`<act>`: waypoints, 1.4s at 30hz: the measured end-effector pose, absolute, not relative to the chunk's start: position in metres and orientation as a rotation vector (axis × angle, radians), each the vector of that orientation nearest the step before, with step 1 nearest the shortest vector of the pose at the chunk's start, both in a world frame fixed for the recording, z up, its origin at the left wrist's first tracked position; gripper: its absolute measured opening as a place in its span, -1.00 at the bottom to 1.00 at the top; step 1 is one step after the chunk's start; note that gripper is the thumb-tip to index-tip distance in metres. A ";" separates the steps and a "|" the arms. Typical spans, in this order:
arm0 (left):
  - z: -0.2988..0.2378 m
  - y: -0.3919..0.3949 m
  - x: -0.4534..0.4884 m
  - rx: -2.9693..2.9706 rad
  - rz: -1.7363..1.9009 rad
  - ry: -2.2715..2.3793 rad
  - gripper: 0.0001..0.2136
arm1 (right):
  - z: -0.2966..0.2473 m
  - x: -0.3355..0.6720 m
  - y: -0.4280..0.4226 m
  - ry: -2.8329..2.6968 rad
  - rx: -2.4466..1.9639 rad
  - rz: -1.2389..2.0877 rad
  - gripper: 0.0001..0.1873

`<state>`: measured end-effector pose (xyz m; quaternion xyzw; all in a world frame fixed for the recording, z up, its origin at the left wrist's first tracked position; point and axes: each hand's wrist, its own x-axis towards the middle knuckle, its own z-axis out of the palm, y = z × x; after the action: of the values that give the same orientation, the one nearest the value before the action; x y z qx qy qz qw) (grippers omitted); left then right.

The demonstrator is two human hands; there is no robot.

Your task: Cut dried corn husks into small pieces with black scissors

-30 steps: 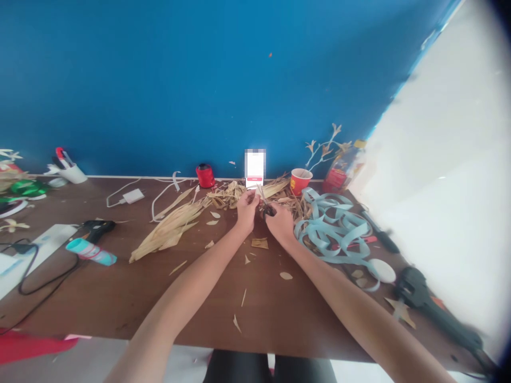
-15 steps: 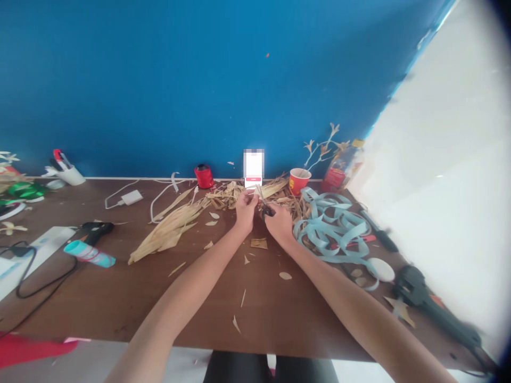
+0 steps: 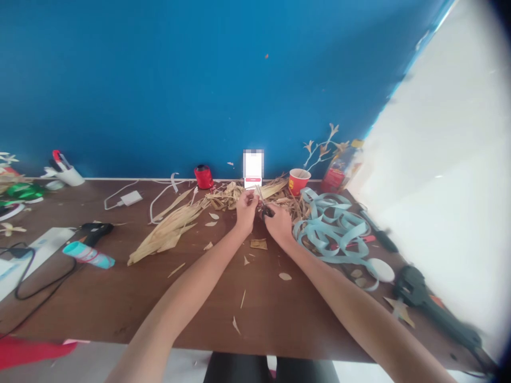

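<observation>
Both of my hands meet at the middle of the brown table. My right hand is closed round the dark handles of small scissors, whose blades point up and away. My left hand is pinched on a small piece of dried leaf held at the blades; the piece is too small to see clearly. A pile of dried straw-coloured leaves lies just left of and behind my hands. Cut scraps are scattered on the table below them.
A tangle of light blue ribbon lies right of my hands, a black glue gun further right. A red cup, a small red can, a phone, a white charger with cable, a teal tube and another glue gun also lie about.
Almost nothing has changed. My hands stay together at the same spot, with the scissors shifting very slightly at the leaf piece.
</observation>
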<state>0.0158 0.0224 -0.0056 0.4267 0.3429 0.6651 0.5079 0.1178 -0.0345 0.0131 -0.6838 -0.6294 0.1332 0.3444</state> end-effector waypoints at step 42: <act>-0.006 0.022 0.016 1.084 1.418 0.783 -0.92 | 0.002 0.126 -0.029 -1.318 -1.594 0.288 -0.72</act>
<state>0.0157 0.0217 -0.0058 0.4601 0.3325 0.6021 0.5615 0.1257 -0.0294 0.0019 -0.6598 -0.5457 0.1193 0.5027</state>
